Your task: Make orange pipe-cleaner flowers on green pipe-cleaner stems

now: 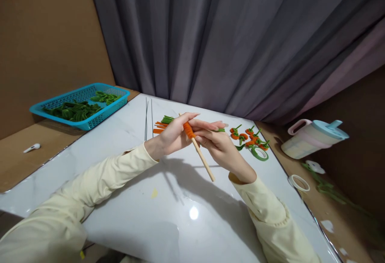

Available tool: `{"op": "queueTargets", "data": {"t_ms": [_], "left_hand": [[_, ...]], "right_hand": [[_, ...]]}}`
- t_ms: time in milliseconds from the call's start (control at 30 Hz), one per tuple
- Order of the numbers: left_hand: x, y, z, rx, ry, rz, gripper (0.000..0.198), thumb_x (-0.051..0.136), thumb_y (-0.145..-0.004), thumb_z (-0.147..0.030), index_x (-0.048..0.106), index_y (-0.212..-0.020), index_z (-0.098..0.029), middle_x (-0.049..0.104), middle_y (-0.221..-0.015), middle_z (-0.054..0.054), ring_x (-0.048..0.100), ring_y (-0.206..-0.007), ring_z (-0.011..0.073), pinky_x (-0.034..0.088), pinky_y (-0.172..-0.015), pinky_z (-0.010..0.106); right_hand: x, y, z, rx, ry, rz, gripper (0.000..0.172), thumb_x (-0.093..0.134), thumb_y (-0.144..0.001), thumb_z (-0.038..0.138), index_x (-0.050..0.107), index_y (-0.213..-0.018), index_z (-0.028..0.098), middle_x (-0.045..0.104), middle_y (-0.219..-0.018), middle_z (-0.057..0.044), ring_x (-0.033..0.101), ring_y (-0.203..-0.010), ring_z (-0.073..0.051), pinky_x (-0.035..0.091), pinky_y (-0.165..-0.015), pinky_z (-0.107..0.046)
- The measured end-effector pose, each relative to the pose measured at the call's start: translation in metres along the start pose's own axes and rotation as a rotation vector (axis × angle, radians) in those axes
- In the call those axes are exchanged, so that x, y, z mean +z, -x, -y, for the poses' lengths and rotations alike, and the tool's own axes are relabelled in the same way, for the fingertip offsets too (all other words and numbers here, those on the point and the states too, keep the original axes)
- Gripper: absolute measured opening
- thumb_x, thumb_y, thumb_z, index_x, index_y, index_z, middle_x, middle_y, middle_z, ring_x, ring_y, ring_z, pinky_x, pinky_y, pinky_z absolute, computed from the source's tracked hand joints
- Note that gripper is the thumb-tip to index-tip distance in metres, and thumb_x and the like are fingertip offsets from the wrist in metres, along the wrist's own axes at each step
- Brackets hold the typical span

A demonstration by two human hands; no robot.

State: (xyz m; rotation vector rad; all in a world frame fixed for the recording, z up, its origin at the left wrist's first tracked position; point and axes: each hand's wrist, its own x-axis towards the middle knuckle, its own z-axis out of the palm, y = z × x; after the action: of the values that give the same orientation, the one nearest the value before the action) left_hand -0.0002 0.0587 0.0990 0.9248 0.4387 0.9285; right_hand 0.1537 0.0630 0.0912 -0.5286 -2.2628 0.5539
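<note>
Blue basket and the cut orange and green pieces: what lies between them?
Thin dark wires lie on the white table between the blue basket and the cut orange and green pieces; the head view shows it.

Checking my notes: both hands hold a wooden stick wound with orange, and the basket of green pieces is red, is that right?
Not quite: the head view shows the basket is blue, not red. The left hand and right hand hold the stick.
</note>
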Motion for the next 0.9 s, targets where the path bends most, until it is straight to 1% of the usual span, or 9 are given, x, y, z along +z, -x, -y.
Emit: {"op": "queueTargets", "data": {"t_ms": [133, 233, 367, 433, 500, 600, 700, 800, 900], "left_hand": [[-0.004, 0.000, 0.003, 0.042, 0.068, -0.010, 0.046, 0.040, -0.086, -0.032, 0.069, -0.059, -0.010, 0.069, -0.100, 0.014, 0.062, -0.077, 0.0207, 0.046, -0.065, 0.029], [-0.004, 0.001, 0.005, 0.096, 0.098, -0.039, 0.049, 0.038, -0.088, -0.029, 0.067, -0.052, -0.011, 0.068, -0.106, 0.012, 0.063, -0.088, 0.0226, 0.046, -0.071, 0.029], [0.003, 0.005, 0.005, 0.156, 0.035, -0.075, 0.058, 0.030, -0.093, -0.034, 0.066, -0.053, -0.015, 0.065, -0.114, 0.007, 0.064, -0.088, 0.0218, 0.048, -0.067, 0.029], [0.008, 0.007, 0.005, 0.225, -0.063, -0.068, 0.061, 0.026, -0.094, -0.043, 0.069, -0.061, -0.016, 0.062, -0.120, 0.004, 0.065, -0.090, 0.0212, 0.049, -0.068, 0.029], [0.012, 0.008, 0.006, 0.316, -0.188, -0.072, 0.064, 0.021, -0.093, -0.053, 0.071, -0.073, -0.018, 0.058, -0.125, 0.003, 0.062, -0.101, 0.0219, 0.050, -0.077, 0.029], [0.016, 0.009, 0.008, 0.454, -0.347, -0.131, 0.066, 0.016, -0.092, -0.057, 0.071, -0.089, -0.019, 0.062, -0.120, 0.003, 0.053, -0.117, 0.0217, 0.045, -0.093, 0.029], [0.012, 0.010, 0.009, 0.571, -0.489, -0.189, 0.062, 0.022, -0.090, -0.058, 0.068, -0.100, -0.018, 0.067, -0.110, 0.007, 0.055, -0.114, 0.0219, 0.042, -0.098, 0.033], [0.004, 0.010, 0.006, 0.631, -0.658, -0.181, 0.065, 0.025, -0.087, -0.062, 0.068, -0.101, -0.014, 0.070, -0.101, 0.011, 0.063, -0.102, 0.0236, 0.045, -0.095, 0.037], [-0.003, 0.010, -0.001, 0.696, -0.856, -0.219, 0.066, 0.027, -0.087, -0.062, 0.072, -0.083, -0.014, 0.073, -0.080, 0.008, 0.068, -0.086, 0.0196, 0.038, -0.103, 0.036]], "right_hand": [[0.009, 0.002, -0.003, -0.076, 0.126, -0.149, 0.020, 0.041, -0.086, 0.012, 0.061, -0.088, 0.016, 0.062, -0.066, -0.002, 0.054, -0.056, -0.012, 0.041, -0.055, -0.022], [0.019, 0.003, -0.007, -0.032, 0.108, -0.246, 0.015, 0.047, -0.085, 0.018, 0.059, -0.076, 0.016, 0.055, -0.055, 0.001, 0.046, -0.047, -0.010, 0.035, -0.049, -0.022], [0.036, 0.004, -0.010, 0.098, -0.169, -0.309, 0.018, 0.048, -0.085, 0.024, 0.054, -0.070, 0.017, 0.049, -0.053, 0.003, 0.041, -0.048, -0.010, 0.034, -0.050, -0.022], [0.045, 0.005, -0.008, 0.204, -0.379, -0.363, 0.020, 0.049, -0.086, 0.028, 0.053, -0.069, 0.018, 0.048, -0.056, 0.003, 0.039, -0.050, -0.010, 0.033, -0.050, -0.023], [0.053, 0.006, -0.004, 0.323, -0.606, -0.393, 0.023, 0.051, -0.085, 0.034, 0.050, -0.067, 0.019, 0.046, -0.056, 0.003, 0.035, -0.047, -0.008, 0.028, -0.047, -0.022], [0.061, 0.005, 0.006, 0.478, -0.914, -0.270, 0.036, 0.051, -0.084, 0.046, 0.045, -0.061, 0.018, 0.037, -0.047, 0.006, 0.022, -0.040, -0.006, 0.018, -0.042, -0.022], [0.060, 0.003, 0.015, 0.582, -1.077, -0.079, 0.040, 0.045, -0.086, 0.051, 0.046, -0.063, 0.018, 0.036, -0.044, 0.007, 0.015, -0.038, -0.005, 0.013, -0.041, -0.022], [0.050, 0.003, 0.023, 0.606, -0.930, -0.028, 0.033, 0.044, -0.088, 0.046, 0.050, -0.072, 0.017, 0.045, -0.049, 0.005, 0.023, -0.039, -0.006, 0.019, -0.042, -0.020], [0.035, 0.004, 0.027, 0.509, -0.504, -0.023, 0.032, 0.041, -0.090, 0.039, 0.051, -0.070, 0.017, 0.044, -0.047, 0.004, 0.036, -0.043, -0.008, 0.028, -0.047, -0.020]]}}
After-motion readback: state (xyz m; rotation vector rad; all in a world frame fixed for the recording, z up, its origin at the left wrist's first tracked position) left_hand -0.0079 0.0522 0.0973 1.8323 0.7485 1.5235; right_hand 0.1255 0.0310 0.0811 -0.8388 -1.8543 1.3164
